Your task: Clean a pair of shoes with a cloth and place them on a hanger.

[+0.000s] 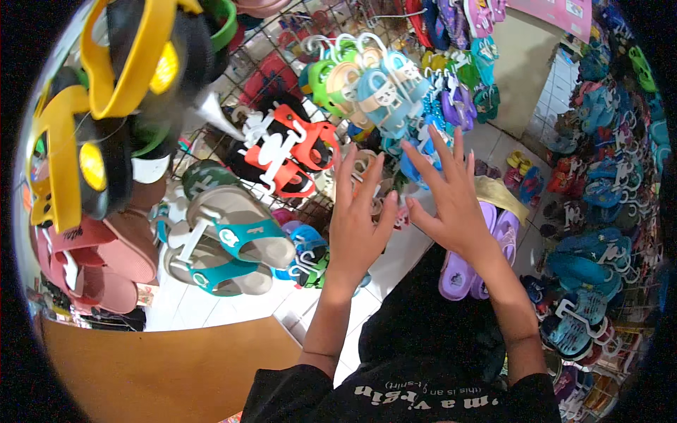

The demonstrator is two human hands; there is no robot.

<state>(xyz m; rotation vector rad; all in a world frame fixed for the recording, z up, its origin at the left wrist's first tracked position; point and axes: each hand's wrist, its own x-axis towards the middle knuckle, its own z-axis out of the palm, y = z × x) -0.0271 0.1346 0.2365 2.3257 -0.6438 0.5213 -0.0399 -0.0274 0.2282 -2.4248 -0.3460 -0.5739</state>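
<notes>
My left hand (357,224) is raised before me, fingers spread and nothing in it. Close beside it, my right hand (452,209) is also held up with its fingers apart and holds nothing. Past the left fingertips hang orange-red and black sandals (291,150) on a white plastic hanger. Beyond the right fingertips are light blue clogs (389,98) on white hangers. A pair of lilac sandals (457,272) shows by my right forearm, partly hidden by it. Whether any fingertip touches the hanging goods is unclear.
Grey sandals with teal straps (240,240) hang at left, near pink slides (106,264). Yellow-strapped sandals (129,58) loom close at upper left. A wire grid rack (248,66) stands behind. A wooden tabletop (174,370) fills the lower left. More hanging footwear (587,264) lines the right.
</notes>
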